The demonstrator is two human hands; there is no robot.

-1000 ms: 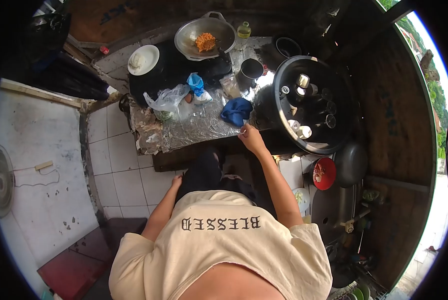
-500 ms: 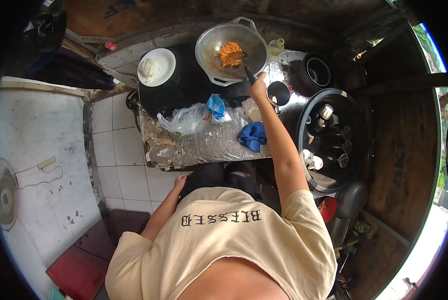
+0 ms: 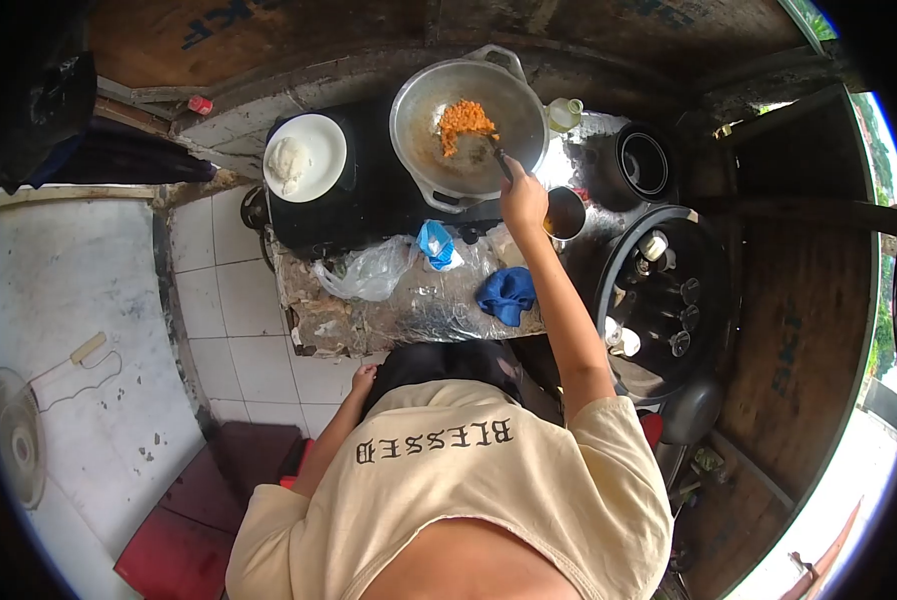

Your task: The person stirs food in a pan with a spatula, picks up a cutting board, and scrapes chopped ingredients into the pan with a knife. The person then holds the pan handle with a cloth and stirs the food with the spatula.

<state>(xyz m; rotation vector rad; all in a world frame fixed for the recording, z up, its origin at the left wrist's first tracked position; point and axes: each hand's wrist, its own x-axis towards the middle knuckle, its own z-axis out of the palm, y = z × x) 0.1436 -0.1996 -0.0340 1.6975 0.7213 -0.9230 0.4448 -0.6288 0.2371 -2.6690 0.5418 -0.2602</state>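
My right hand (image 3: 525,196) is closed around the black handle of a cooking utensil (image 3: 504,160). The utensil's far end reaches into orange chopped food (image 3: 465,124); its shape there is hard to make out. That food lies in a wide metal wok (image 3: 424,150) with two loop handles, on the black stove top (image 3: 369,205). Low at my side, my left hand (image 3: 366,377) rests by my dark trousers, away from the cookware. Its fingers are too small and partly hidden to read. A white plate (image 3: 327,145) left of the wok carries a mound of white rice (image 3: 289,165).
Nearer me on the foil-covered counter (image 3: 409,325) are a clear plastic bag (image 3: 369,272), a blue packet (image 3: 435,243) and a blue cloth (image 3: 507,295). To the right stand a metal cup (image 3: 567,213), a glass jar (image 3: 565,114), a dark pot (image 3: 644,163) and a black basin (image 3: 624,255) holding glasses and cups.
My right hand has shifted the utensil within the wok, and its end now meets the orange food. The food is spread more toward the lower left. The whole view has tilted slightly.
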